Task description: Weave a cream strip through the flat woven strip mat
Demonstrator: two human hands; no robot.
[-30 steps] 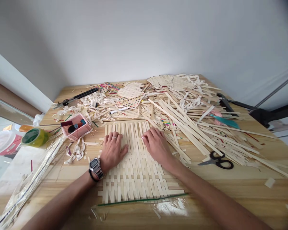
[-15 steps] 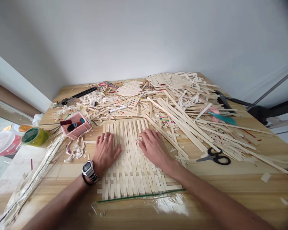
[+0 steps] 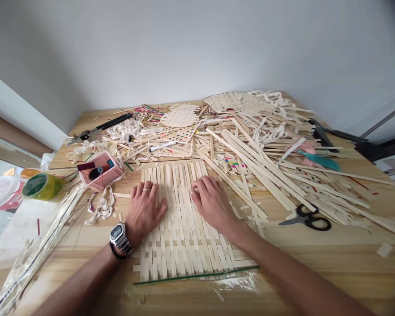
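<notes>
A half-woven mat of pale flat strips [image 3: 184, 237] lies on the wooden table [image 3: 316, 263] in front of me. My left hand [image 3: 145, 210], with a ring and a metal wristwatch, rests flat on the mat's left part, fingers spread. My right hand [image 3: 210, 199] lies on the mat's middle, fingers bent down onto the upright strips near the last woven row. Neither hand lifts a strip. A thin green stick [image 3: 197, 275] lies along the mat's near edge.
A large heap of loose strips [image 3: 266, 153] covers the far and right table. Black scissors [image 3: 307, 218] lie to the right. A pink tray [image 3: 100, 171], a green tape roll [image 3: 41, 186] and long strip bundles [image 3: 42, 245] sit to the left.
Both hands slid slightly toward me and to the left over the mat, staying flat on it. The view shifted a little.
</notes>
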